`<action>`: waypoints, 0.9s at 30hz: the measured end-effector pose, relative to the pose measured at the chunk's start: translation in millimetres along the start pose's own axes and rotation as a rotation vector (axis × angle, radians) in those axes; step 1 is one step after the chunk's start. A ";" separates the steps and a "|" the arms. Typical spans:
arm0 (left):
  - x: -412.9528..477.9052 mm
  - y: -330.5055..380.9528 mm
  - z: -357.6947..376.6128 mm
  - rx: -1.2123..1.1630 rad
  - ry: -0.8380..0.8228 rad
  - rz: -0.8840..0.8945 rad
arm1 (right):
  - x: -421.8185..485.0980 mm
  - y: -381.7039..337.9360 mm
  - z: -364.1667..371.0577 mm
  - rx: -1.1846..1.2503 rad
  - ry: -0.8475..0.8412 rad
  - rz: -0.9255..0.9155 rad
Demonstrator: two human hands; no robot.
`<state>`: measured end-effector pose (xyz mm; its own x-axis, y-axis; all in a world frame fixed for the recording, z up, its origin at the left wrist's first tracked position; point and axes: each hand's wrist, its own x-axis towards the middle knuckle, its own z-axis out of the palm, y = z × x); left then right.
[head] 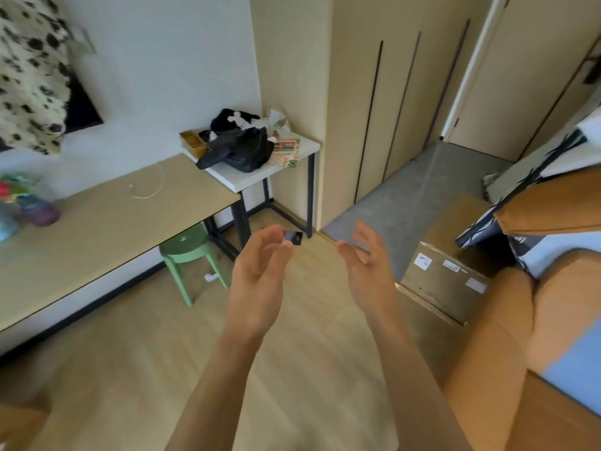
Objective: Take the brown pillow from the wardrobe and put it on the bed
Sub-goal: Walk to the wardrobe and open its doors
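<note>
Honestly, the wardrobe [400, 102] is sitting shut, so I can't tell where the brown pillow is. Left hand [260, 271] fingers are pinching a small dark object [294, 237], right hand [370, 258] fingers are spreading apart; I'd be freeing both first.

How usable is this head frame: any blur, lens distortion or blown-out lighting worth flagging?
Head view: even daylight, no harsh glare; wide-angle lens bends the wardrobe doors and the long desk edge; the left side is smeared, so the colourful items on the desk are unreadable; the left hand and right hand are slightly soft, and the small dark object at the left fingertips can't be identified.
</note>
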<state>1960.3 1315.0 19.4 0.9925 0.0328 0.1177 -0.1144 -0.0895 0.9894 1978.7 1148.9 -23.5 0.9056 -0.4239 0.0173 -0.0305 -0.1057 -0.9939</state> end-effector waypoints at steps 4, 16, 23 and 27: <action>78.2 -16.1 24.2 0.004 -0.081 -0.034 | 62.8 7.8 6.0 -0.035 0.081 0.029; 340.0 -28.8 101.0 -0.003 -0.405 0.037 | 282.6 -2.8 51.9 -0.079 0.354 0.049; 449.4 -47.8 170.8 -0.031 -0.529 -0.009 | 385.5 10.3 47.4 -0.055 0.455 0.121; 507.7 -62.2 227.7 0.001 -0.576 -0.004 | 461.3 26.9 28.3 -0.059 0.496 0.132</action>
<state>2481.0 1110.6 -1.8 0.8561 -0.5145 0.0487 -0.1112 -0.0915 0.9896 2407.6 976.0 -45.4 0.5834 -0.8110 -0.0442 -0.1679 -0.0672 -0.9835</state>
